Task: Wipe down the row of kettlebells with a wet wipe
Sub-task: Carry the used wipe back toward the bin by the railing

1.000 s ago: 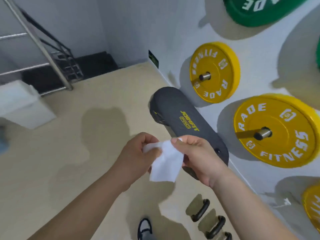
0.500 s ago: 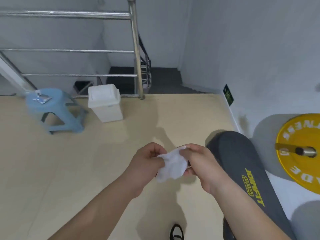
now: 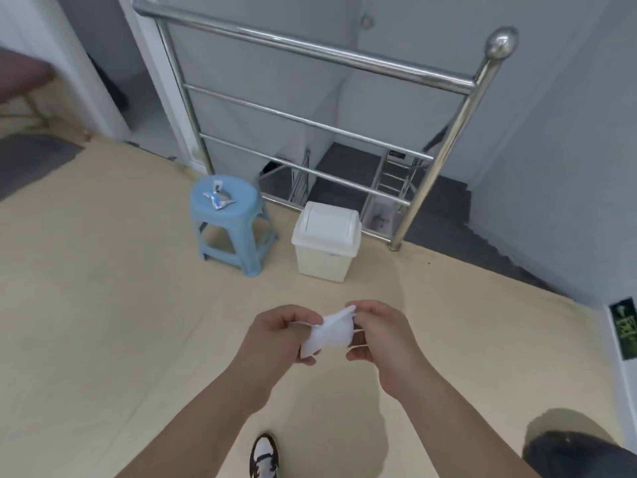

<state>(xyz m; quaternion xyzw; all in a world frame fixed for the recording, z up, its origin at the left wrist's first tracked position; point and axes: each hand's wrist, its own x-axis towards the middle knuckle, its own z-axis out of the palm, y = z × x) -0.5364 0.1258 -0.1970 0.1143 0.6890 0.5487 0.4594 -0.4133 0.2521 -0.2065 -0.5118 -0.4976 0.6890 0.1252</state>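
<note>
Since half a second ago the view has swung round, bringing the white bin (image 3: 325,243) and blue stool (image 3: 227,215) ahead; the kettlebells are out of sight. The left hand (image 3: 275,336) and right hand (image 3: 382,336) each keep a closed grip pinching the wet wipe (image 3: 331,336), now bunched tighter between them above the floor (image 3: 103,305). The likely risk is that a loosened pinch drops the wad onto the floor and dirties it before it reaches any kettlebell.

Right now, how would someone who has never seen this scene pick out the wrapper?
Find the steel railing at the stairwell. On the floor before it stand a blue stool and a white bin. The wrapper lies on the stool's seat: crumpled, silvery, the only thing there.
</note>
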